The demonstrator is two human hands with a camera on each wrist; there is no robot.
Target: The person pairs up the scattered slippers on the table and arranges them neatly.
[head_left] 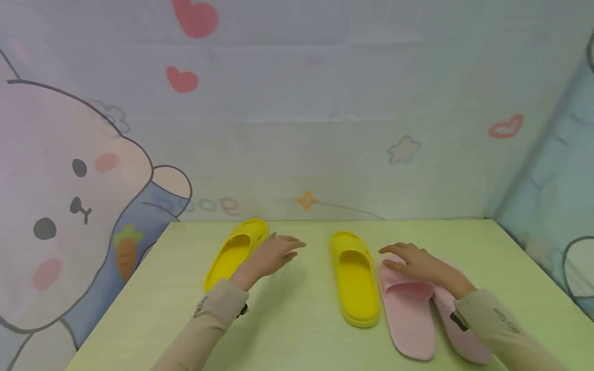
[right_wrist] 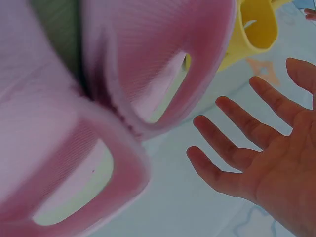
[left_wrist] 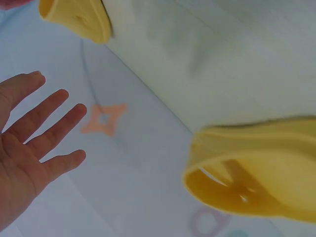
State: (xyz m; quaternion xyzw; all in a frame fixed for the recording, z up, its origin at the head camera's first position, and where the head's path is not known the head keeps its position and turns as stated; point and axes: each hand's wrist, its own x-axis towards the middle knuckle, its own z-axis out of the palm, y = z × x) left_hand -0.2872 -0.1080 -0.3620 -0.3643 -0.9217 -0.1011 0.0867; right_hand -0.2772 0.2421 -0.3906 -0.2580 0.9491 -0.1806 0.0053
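In the head view a yellow slipper (head_left: 230, 257) lies at the left of the table, toe toward the back. My left hand (head_left: 271, 256) hovers beside it, fingers extended and holding nothing. Another yellow slipper (head_left: 357, 283) lies right of the middle, also toe to the back. A pair of pink slippers (head_left: 409, 319) lies side by side to its right, partly hidden by my right hand (head_left: 413, 264) and sleeve. That hand is over their toe ends, its fingers spread with nothing in them; the right wrist view shows the open toes of the pink pair (right_wrist: 123, 148) beside it.
The light table (head_left: 287, 330) carries all the slippers. Behind it hangs a pale cloth backdrop (head_left: 297, 93) with hearts, a star and a cartoon bear (head_left: 83, 206). A printed cloth (head_left: 561, 180) also hangs along the right side.
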